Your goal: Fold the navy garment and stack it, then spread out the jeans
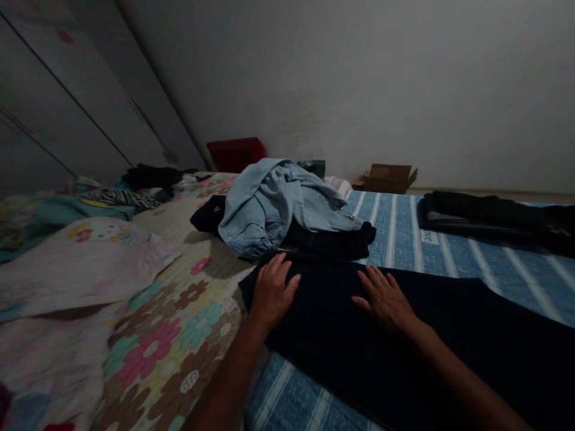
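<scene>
A pair of dark navy trousers [332,317] lies spread out before me, running off toward the right edge of the view. My left hand [273,293] rests flat near their left end, fingers stretched out. Farther right, my right hand [384,296] lies palm down on the same cloth with its fingers apart. Just beyond the trousers sits a heap with light blue jeans [278,203] on top and dark garments [332,239] beneath.
Folded dark clothes [489,218] are stacked at the right on a blue striped cover [395,227]. Left of me are a flowered cover [197,359] and a pink printed garment [85,257]. A cardboard box [389,178] and a red object [236,154] stand near the wall.
</scene>
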A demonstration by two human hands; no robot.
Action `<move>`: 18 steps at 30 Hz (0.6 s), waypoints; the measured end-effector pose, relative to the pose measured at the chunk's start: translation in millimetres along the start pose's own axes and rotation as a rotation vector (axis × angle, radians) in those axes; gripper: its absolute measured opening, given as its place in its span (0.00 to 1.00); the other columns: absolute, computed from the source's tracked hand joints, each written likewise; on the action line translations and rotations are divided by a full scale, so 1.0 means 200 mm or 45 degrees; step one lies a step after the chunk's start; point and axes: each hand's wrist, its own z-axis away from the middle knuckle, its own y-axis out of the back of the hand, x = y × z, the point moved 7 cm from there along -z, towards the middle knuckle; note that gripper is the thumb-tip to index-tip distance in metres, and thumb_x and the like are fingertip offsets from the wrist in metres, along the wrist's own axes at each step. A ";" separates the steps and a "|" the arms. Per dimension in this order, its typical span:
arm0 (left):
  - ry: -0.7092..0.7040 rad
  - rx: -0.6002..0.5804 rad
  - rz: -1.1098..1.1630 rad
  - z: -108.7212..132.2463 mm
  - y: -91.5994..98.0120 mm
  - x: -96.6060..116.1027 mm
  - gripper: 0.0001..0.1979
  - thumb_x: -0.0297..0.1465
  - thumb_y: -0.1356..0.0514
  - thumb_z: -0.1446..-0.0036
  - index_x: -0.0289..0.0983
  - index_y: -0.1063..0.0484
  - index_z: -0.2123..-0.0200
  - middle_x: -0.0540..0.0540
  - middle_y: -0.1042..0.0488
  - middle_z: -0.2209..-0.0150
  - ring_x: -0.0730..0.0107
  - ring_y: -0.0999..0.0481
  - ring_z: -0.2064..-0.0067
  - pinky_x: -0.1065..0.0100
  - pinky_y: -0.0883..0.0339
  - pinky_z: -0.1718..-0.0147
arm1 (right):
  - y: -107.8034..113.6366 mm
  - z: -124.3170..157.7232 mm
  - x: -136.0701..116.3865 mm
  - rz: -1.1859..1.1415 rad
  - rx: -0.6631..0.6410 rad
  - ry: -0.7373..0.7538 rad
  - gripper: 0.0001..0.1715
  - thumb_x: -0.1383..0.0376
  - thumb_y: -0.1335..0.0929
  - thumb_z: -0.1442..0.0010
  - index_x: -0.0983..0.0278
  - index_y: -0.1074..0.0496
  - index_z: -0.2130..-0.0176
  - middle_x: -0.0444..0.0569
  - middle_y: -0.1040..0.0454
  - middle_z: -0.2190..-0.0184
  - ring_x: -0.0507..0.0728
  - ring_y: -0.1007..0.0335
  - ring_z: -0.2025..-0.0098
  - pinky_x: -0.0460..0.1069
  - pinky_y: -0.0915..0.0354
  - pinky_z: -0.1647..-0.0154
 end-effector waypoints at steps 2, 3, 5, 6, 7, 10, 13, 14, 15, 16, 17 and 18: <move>0.217 -0.006 -0.092 -0.02 0.06 -0.16 0.20 0.36 0.48 0.40 0.31 0.32 0.49 0.33 0.37 0.41 0.54 0.39 0.39 0.55 0.47 0.42 | 0.00 0.00 0.00 -0.019 -0.022 -0.002 0.43 0.43 0.46 0.38 0.66 0.48 0.35 0.58 0.55 0.33 0.63 0.65 0.32 0.62 0.63 0.35; 0.328 -0.071 -0.111 -0.02 0.07 -0.24 0.21 0.37 0.49 0.40 0.31 0.33 0.49 0.33 0.37 0.41 0.52 0.38 0.40 0.55 0.45 0.43 | 0.00 0.00 0.00 -0.027 -0.032 -0.001 0.44 0.42 0.46 0.38 0.66 0.49 0.35 0.58 0.55 0.33 0.64 0.65 0.32 0.62 0.64 0.35; 0.478 -0.216 -0.096 0.00 0.07 -0.35 0.21 0.39 0.49 0.41 0.32 0.32 0.49 0.34 0.31 0.46 0.51 0.32 0.45 0.56 0.39 0.48 | 0.00 0.00 0.00 -0.042 -0.053 -0.002 0.44 0.42 0.47 0.38 0.66 0.50 0.35 0.58 0.57 0.33 0.64 0.66 0.32 0.62 0.64 0.35; 0.519 -0.268 -0.073 0.00 0.07 -0.39 0.21 0.40 0.48 0.42 0.33 0.31 0.50 0.35 0.28 0.50 0.51 0.29 0.49 0.57 0.36 0.52 | 0.00 0.00 0.00 -0.048 -0.063 -0.001 0.44 0.42 0.47 0.38 0.66 0.50 0.34 0.58 0.57 0.33 0.64 0.67 0.32 0.62 0.65 0.35; 0.542 -0.299 -0.047 0.00 0.06 -0.41 0.21 0.41 0.48 0.43 0.35 0.30 0.52 0.37 0.26 0.53 0.51 0.27 0.52 0.59 0.35 0.55 | 0.00 0.00 0.00 -0.053 -0.072 0.000 0.44 0.42 0.47 0.38 0.67 0.51 0.34 0.59 0.58 0.32 0.63 0.68 0.32 0.62 0.65 0.35; 0.600 -0.316 0.044 -0.01 0.05 -0.48 0.22 0.45 0.47 0.45 0.38 0.28 0.55 0.40 0.23 0.59 0.53 0.24 0.57 0.62 0.33 0.62 | 0.00 -0.01 0.00 -0.060 -0.084 0.001 0.45 0.42 0.47 0.39 0.67 0.51 0.34 0.59 0.59 0.32 0.64 0.68 0.32 0.62 0.66 0.35; 0.652 -0.315 0.175 -0.05 0.04 -0.55 0.23 0.47 0.46 0.47 0.36 0.26 0.60 0.41 0.22 0.60 0.54 0.24 0.59 0.65 0.33 0.65 | 0.01 -0.01 -0.01 -0.058 -0.070 0.011 0.46 0.41 0.48 0.39 0.68 0.51 0.34 0.60 0.59 0.32 0.64 0.68 0.32 0.62 0.66 0.35; 0.666 -0.323 0.228 -0.06 0.04 -0.56 0.23 0.48 0.45 0.49 0.36 0.25 0.62 0.42 0.22 0.61 0.54 0.24 0.59 0.65 0.34 0.65 | 0.02 -0.01 -0.01 -0.058 -0.065 0.013 0.46 0.41 0.48 0.39 0.68 0.51 0.34 0.60 0.58 0.32 0.64 0.68 0.32 0.62 0.66 0.36; 0.677 -0.339 0.285 -0.07 0.03 -0.58 0.23 0.48 0.44 0.50 0.35 0.24 0.65 0.42 0.21 0.63 0.54 0.24 0.59 0.66 0.34 0.65 | 0.02 -0.02 -0.01 -0.059 -0.063 0.014 0.45 0.42 0.48 0.39 0.68 0.51 0.34 0.60 0.58 0.33 0.64 0.68 0.32 0.62 0.66 0.36; 0.687 -0.363 0.347 -0.08 0.03 -0.59 0.23 0.49 0.43 0.52 0.34 0.24 0.68 0.43 0.21 0.65 0.54 0.24 0.60 0.66 0.34 0.65 | 0.03 -0.02 -0.01 -0.063 -0.063 0.014 0.45 0.42 0.48 0.39 0.68 0.51 0.34 0.61 0.58 0.33 0.64 0.68 0.32 0.62 0.66 0.36; 0.699 -0.388 0.412 -0.09 0.03 -0.60 0.24 0.50 0.42 0.53 0.34 0.24 0.69 0.44 0.21 0.67 0.54 0.24 0.61 0.66 0.34 0.66 | 0.03 -0.02 -0.01 -0.069 -0.065 0.014 0.45 0.42 0.48 0.39 0.68 0.51 0.34 0.61 0.58 0.33 0.64 0.68 0.32 0.62 0.66 0.35; 0.712 -0.414 0.477 -0.09 0.02 -0.60 0.25 0.51 0.41 0.55 0.33 0.23 0.71 0.45 0.21 0.70 0.54 0.24 0.62 0.66 0.34 0.67 | 0.04 -0.02 -0.01 -0.079 -0.068 0.014 0.46 0.42 0.48 0.39 0.68 0.52 0.34 0.61 0.58 0.33 0.64 0.68 0.32 0.61 0.67 0.35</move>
